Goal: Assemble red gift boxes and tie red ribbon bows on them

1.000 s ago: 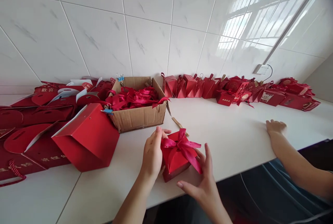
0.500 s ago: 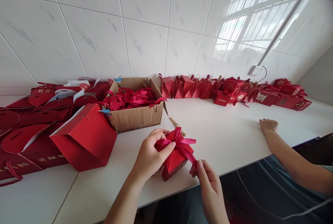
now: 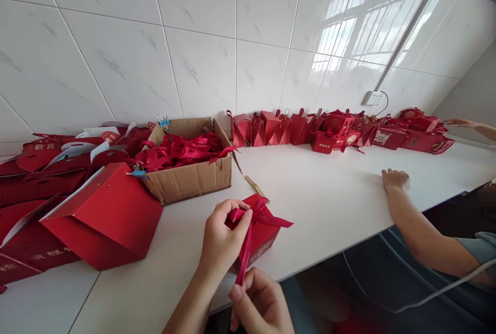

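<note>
A small red gift box (image 3: 266, 236) stands on the white table in front of me, with a dark pink ribbon (image 3: 271, 216) in a bow on its top. My left hand (image 3: 227, 233) pinches the bow's knot and a loop between thumb and fingers, against the box's upper left side. One ribbon tail runs down over the box's front toward me, its end pinched in my right hand (image 3: 261, 300) near the table's edge. The other tail sticks out loose to the right. My hand hides part of the box's left side.
A cardboard box (image 3: 189, 181) full of ribbons stands behind my left hand. Left of it are a large red box (image 3: 112, 215) and several red gift bags (image 3: 42, 189). Red boxes (image 3: 300, 130) line the wall. A co-worker's forearm (image 3: 411, 220) rests at right; another hand (image 3: 461, 123) shows beyond.
My right hand has drawn the ribbon tail from the right side down and left, toward me. The box has turned slightly. Another person's hand has appeared at far right.
</note>
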A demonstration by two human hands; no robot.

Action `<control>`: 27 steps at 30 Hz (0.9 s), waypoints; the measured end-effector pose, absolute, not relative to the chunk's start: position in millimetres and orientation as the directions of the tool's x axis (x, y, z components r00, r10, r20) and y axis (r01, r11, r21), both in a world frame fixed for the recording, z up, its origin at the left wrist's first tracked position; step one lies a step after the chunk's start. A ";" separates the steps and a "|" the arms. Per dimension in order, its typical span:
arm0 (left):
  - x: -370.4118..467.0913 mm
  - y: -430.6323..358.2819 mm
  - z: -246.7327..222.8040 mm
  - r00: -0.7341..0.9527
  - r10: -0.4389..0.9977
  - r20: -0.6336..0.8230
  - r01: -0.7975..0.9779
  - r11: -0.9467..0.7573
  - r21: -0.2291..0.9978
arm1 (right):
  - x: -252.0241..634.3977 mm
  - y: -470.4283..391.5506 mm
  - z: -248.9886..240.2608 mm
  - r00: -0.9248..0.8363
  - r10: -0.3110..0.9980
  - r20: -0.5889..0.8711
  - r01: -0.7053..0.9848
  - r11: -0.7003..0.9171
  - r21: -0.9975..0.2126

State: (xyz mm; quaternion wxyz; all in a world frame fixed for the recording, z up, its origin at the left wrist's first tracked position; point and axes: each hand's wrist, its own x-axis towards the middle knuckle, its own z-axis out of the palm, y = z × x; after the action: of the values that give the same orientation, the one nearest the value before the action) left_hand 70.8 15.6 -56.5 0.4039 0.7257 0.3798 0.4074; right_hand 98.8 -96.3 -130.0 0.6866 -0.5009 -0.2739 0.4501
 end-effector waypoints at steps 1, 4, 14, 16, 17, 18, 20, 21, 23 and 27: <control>70.6 16.0 -56.6 0.380 0.880 0.284 0.223 -0.385 0.896 | 101.8 -95.2 -131.7 0.433 0.898 -0.077 -0.340 0.084 -0.937; 69.8 17.4 -56.8 0.387 0.882 0.268 0.184 -0.359 0.915 | 127.6 -94.2 -130.1 0.399 0.915 -0.061 -0.257 0.047 -0.965; 73.1 17.2 -56.8 0.438 0.880 0.186 0.174 -0.286 0.942 | 214.9 -68.0 -95.8 0.543 0.831 -0.122 -0.321 0.071 -0.945; 73.2 18.5 -58.1 0.437 0.880 0.185 0.185 -0.289 0.939 | 213.1 -70.7 -91.6 0.525 0.849 -0.056 -0.256 0.094 -0.962; 73.0 19.1 -58.6 0.433 0.883 0.183 0.193 -0.289 0.937 | 210.7 -73.9 -90.2 0.521 0.854 -0.014 -0.210 0.112 -0.971; 72.7 19.6 -58.9 0.429 0.885 0.179 0.201 -0.287 0.936 | 207.7 -77.8 -89.4 0.514 0.857 0.025 -0.160 0.124 -0.979; 72.1 20.2 -58.6 0.424 0.890 0.168 0.211 -0.278 0.937 | 201.0 -86.4 -90.1 0.491 0.868 0.078 -0.064 0.125 -0.990; 72.0 20.3 -58.2 0.423 0.891 0.162 0.212 -0.272 0.939 | 197.7 -90.5 -91.6 0.475 0.875 0.093 -0.023 0.118 -0.993; 71.9 20.6 -57.3 0.423 0.893 0.155 0.212 -0.264 0.941 | 192.1 -97.3 -96.4 0.448 0.888 0.104 0.029 0.102 -0.994; 72.4 22.8 -57.0 0.417 0.899 0.132 0.208 -0.236 0.949 | 185.6 -104.3 -105.5 0.432 0.898 0.081 0.038 0.072 -0.997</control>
State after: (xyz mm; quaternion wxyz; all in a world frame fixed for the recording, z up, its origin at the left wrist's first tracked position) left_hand 72.4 22.8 -57.0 0.4732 0.6960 0.3976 0.3653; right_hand 185.6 -104.3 -105.5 0.6125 -0.5839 -0.4009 0.3509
